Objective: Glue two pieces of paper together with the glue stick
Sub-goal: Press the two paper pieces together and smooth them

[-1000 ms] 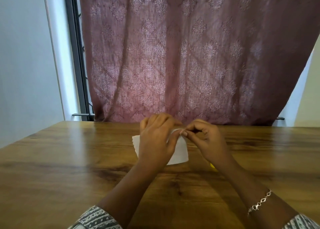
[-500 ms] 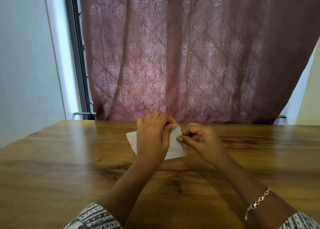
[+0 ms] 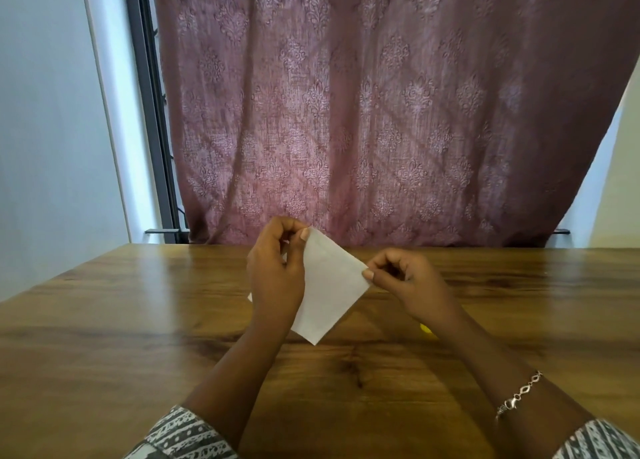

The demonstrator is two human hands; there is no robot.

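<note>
A white square of paper (image 3: 329,288) is held up above the wooden table (image 3: 138,320), turned like a diamond. My left hand (image 3: 277,278) pinches its top corner between thumb and fingers. My right hand (image 3: 401,282) pinches its right corner. A white edge (image 3: 250,297) peeks out left of my left hand; I cannot tell whether it is a second sheet. A small yellow object (image 3: 426,330) shows on the table just under my right wrist, mostly hidden; it may be the glue stick.
A mauve patterned curtain (image 3: 381,112) hangs behind the table's far edge. A dark window frame (image 3: 152,112) and a white wall stand at the left. A bracelet (image 3: 517,394) sits on my right wrist.
Both hands have lifted the paper off the table and turned it. My right hand moved out to the paper's right corner, and more of the sheet shows between the hands.
</note>
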